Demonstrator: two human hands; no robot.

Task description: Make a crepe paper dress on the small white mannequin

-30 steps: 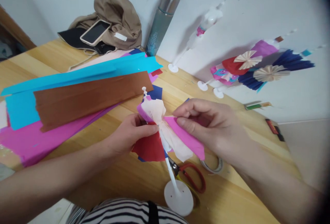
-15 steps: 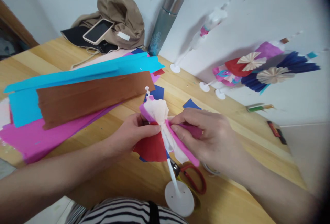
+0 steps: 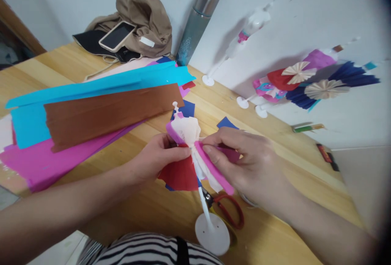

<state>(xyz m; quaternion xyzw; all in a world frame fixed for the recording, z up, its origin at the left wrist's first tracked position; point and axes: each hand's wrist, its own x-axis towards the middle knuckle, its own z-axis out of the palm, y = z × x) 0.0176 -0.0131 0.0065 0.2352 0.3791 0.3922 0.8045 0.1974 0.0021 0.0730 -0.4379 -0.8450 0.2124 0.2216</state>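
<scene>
Both my hands hold a small white doll stand (image 3: pixel 211 236) dressed in crepe paper, over the front of the wooden table (image 3: pixel 269 232). My left hand (image 3: pixel 154 160) pinches the figure's waist, with its fingers closed over the red paper skirt (image 3: pixel 180 174). My right hand (image 3: pixel 244 163) is closed on the pink paper strip (image 3: pixel 214 169), pressing it against the cream paper dress (image 3: pixel 187 130). The white stem runs down to the round base near my striped shirt.
Long sheets of blue, brown (image 3: pixel 106 112) and pink crepe paper lie at the left. Red-handled scissors (image 3: pixel 229 210) lie under my right hand. A steel flask (image 3: pixel 198 20), a tan bag with a phone (image 3: pixel 117 36), and finished paper-dressed figures (image 3: pixel 305 82) stand along the wall.
My right hand has folded the pink strip in closer round the figure's waist. The figure and my left hand have hardly moved.
</scene>
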